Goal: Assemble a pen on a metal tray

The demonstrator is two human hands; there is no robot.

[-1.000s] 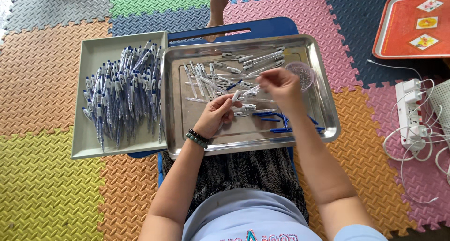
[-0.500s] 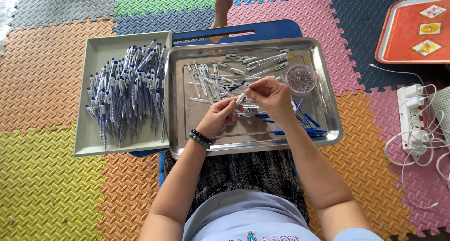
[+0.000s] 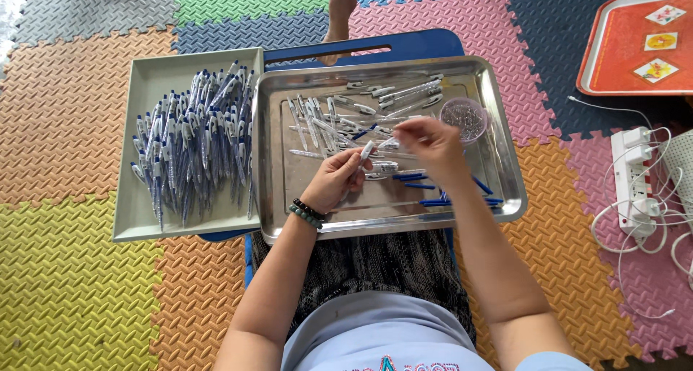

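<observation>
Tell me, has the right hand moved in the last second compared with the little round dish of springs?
Yes. The right hand has moved left across the steel tray, away from the small round dish, towards the left hand and the pen part.

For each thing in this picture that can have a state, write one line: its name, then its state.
left hand: gripping a pen barrel
right hand: pinching a small part at the barrel's tip
steel tray: holds loose pen parts
grey tray: heaped with finished pens
small clear cup: upright, holding tiny parts
</observation>
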